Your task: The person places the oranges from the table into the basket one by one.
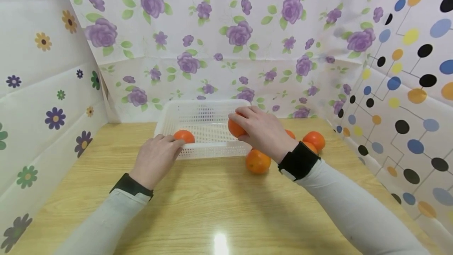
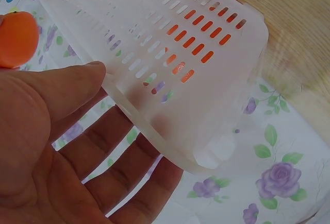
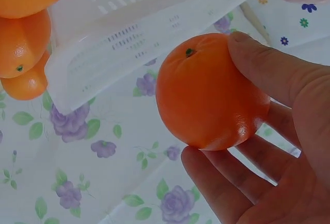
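A white perforated plastic basket (image 1: pixel 216 151) stands on the wooden table, with one orange (image 1: pixel 185 136) inside at its near left. My left hand (image 1: pixel 155 159) grips the basket's near rim by the left corner; the left wrist view has the thumb on one side of the rim (image 2: pixel 136 121) and the fingers on the other. Over the basket's right end, my right hand (image 1: pixel 266 130) holds another orange (image 1: pixel 235 128). In the right wrist view the thumb and fingers are curled about this orange (image 3: pixel 209 92), its green stem spot showing.
Just outside the basket's right front corner lies a loose orange (image 1: pixel 258 162). More oranges (image 1: pixel 315 141) sit farther right, partly behind my right wrist. Flowered cloth (image 1: pixel 191 62) hangs behind the table (image 1: pixel 198 200), and a dotted cloth (image 1: pixel 400 129) stands at the right.
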`<state>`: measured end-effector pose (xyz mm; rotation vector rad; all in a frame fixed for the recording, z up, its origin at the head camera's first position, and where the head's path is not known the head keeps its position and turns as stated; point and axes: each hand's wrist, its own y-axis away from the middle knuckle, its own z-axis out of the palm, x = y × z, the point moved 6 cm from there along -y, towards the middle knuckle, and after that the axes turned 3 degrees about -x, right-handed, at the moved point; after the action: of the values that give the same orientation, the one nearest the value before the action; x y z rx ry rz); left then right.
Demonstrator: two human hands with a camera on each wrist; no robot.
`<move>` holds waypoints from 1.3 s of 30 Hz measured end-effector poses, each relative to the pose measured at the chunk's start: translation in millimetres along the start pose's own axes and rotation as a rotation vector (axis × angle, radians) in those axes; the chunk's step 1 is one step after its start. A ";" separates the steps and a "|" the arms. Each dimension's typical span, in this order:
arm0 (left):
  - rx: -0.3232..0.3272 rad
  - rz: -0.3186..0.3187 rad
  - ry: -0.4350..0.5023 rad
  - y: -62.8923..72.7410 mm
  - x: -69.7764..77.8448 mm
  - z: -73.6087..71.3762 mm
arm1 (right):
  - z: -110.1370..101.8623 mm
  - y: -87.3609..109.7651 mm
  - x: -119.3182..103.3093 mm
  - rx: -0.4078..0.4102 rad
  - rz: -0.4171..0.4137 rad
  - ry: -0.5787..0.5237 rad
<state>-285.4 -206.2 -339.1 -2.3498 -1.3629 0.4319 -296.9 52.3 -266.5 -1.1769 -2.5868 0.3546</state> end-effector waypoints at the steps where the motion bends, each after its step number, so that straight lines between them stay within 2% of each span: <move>1: 0.001 0.001 -0.001 0.0 0.0 -0.5 | 0.5 -1.7 0.7 0.000 0.002 -0.002; 9: 0.024 0.001 0.010 2.0 -1.4 -1.2 | 5.9 -17.9 2.9 -0.021 -0.012 -0.025; 13: 0.015 -0.009 0.021 2.9 -2.4 0.7 | 10.3 -25.7 2.6 -0.036 -0.014 -0.049; 33: 0.014 -0.010 0.015 2.4 -1.5 1.3 | 33.6 -52.4 7.3 -0.098 0.073 -0.074; 39: -0.006 -0.020 0.009 0.7 -1.8 2.7 | 42.4 -60.2 6.3 -0.112 0.088 -0.090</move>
<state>-287.0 -207.5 -341.6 -2.3384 -1.3841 0.4108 -357.4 14.1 -285.2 -1.3453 -2.6681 0.2899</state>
